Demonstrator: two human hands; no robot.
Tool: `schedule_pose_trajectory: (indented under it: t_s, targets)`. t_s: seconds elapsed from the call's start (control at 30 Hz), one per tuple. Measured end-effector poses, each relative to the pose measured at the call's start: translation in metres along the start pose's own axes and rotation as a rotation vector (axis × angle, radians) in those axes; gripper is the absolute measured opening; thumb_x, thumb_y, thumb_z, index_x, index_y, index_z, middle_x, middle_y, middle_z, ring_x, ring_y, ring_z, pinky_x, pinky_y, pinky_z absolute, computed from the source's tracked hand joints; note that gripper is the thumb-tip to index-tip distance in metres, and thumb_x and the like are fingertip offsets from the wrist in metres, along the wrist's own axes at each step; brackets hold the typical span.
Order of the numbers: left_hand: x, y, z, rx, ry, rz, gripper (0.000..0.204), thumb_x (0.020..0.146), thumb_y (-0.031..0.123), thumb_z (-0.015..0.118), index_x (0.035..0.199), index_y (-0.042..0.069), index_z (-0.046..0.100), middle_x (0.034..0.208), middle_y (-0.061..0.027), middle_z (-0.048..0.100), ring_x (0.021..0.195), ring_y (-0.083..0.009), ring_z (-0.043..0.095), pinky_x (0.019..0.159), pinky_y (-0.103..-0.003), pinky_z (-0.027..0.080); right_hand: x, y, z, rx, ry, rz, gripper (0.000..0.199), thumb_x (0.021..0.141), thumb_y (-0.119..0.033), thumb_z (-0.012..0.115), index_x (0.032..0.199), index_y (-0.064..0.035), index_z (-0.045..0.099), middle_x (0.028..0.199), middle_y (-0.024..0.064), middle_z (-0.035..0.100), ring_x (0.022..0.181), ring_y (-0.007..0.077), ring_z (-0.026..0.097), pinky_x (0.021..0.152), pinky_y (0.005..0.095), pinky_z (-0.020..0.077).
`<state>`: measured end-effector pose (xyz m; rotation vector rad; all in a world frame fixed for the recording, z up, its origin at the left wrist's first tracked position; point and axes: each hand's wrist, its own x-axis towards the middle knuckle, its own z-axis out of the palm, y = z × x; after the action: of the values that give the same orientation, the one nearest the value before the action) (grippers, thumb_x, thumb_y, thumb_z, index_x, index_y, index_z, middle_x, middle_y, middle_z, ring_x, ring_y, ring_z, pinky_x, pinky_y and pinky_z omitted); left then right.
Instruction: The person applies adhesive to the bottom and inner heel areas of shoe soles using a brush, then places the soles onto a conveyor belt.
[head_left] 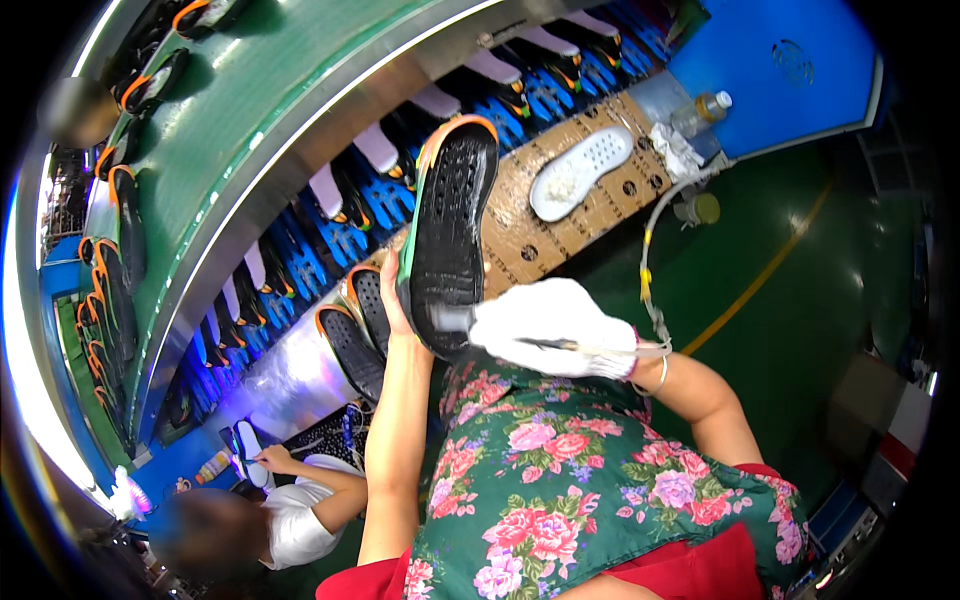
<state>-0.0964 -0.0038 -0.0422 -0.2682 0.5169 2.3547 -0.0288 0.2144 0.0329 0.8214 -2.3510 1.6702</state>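
Observation:
My left hand (394, 298) is bare and grips a black shoe sole (455, 215) by its edges, close to the heel. Orange and green trim runs along the sole's rim, and its inner face, dotted with small holes toward the toe, looks wet and shiny. In a white knit glove, my right hand (555, 328) is closed on a brush (452, 318), whose pale bristles touch the heel end of the sole. Its handle is mostly hidden by the glove. A thin clear hose (645, 240) runs up from near my right wrist.
A white sole (583, 172) holding pale bits lies on a cardboard-covered bench (520, 245), near a bottle (703, 112) and crumpled paper (676, 152). Two black soles (350, 350) rest by my left forearm. Beyond are blue racks (385, 200) and a green conveyor (270, 85). Another person (310, 515) works lower left.

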Motion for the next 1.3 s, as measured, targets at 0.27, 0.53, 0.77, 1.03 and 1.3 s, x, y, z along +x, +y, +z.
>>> schedule_pose_trajectory:
  t_s: [0.27, 0.53, 0.77, 1.03, 1.3]
  targets:
    - [-0.019, 0.021, 0.042, 0.548, 0.021, 0.213, 0.104, 0.067, 0.041, 0.074, 0.155, 0.001, 0.034, 0.148, -0.0199, 0.048, 0.128, -0.0293, 0.058, 0.109, -0.04, 0.046, -0.045, 0.036, -0.025, 1.065, 0.359, 0.636, 0.018, 0.088, -0.004, 0.067, 0.102, 0.0061, 0.073, 0.076, 0.0099, 0.07, 0.058, 0.0099, 0.059, 0.048, 0.0208, 0.0429]
    - [-0.022, 0.023, 0.058, 0.647, -0.04, 0.276, 0.11, 0.065, 0.034, 0.079, 0.158, 0.003, 0.029, 0.15, -0.0189, 0.048, 0.13, -0.029, 0.057, 0.113, -0.04, 0.041, -0.081, 0.067, -0.003, 1.19, 0.626, 0.79, 0.015, 0.089, 0.001, 0.065, 0.103, 0.0047, 0.069, 0.087, 0.0157, 0.072, 0.056, 0.0132, 0.061, 0.048, 0.021, 0.0491]
    - [-0.014, 0.017, 0.073, 0.657, 0.016, 0.345, 0.116, 0.064, 0.039, 0.078, 0.158, 0.0, 0.023, 0.145, -0.0207, 0.05, 0.125, -0.0307, 0.059, 0.11, -0.041, 0.046, -0.096, 0.073, 0.005, 1.177, 0.795, 0.809, 0.019, 0.091, -0.001, 0.064, 0.108, 0.0053, 0.068, 0.087, 0.0124, 0.069, 0.062, 0.0129, 0.062, 0.051, 0.0204, 0.0478]
    - [-0.014, 0.025, 0.087, 0.34, -0.211, 0.174, 0.109, 0.081, 0.075, 0.06, 0.152, -0.003, 0.032, 0.139, -0.027, 0.05, 0.116, -0.04, 0.06, 0.099, -0.05, 0.053, -0.099, 0.074, 0.005, 1.152, 0.944, 0.858, 0.021, 0.09, -0.003, 0.067, 0.11, 0.0046, 0.069, 0.079, 0.0046, 0.063, 0.063, 0.0115, 0.057, 0.052, 0.0218, 0.0418]
    - [0.068, 0.099, 0.17, 0.105, -0.689, 0.233, 0.11, 0.08, 0.068, 0.071, 0.156, 0.005, 0.023, 0.148, -0.029, 0.039, 0.117, -0.0512, 0.056, 0.095, -0.062, 0.055, -0.091, 0.068, -0.003, 1.085, 1.035, 0.847, 0.021, 0.092, -0.005, 0.068, 0.11, 0.0054, 0.069, 0.079, 0.0051, 0.065, 0.062, 0.0107, 0.058, 0.051, 0.0211, 0.0421]
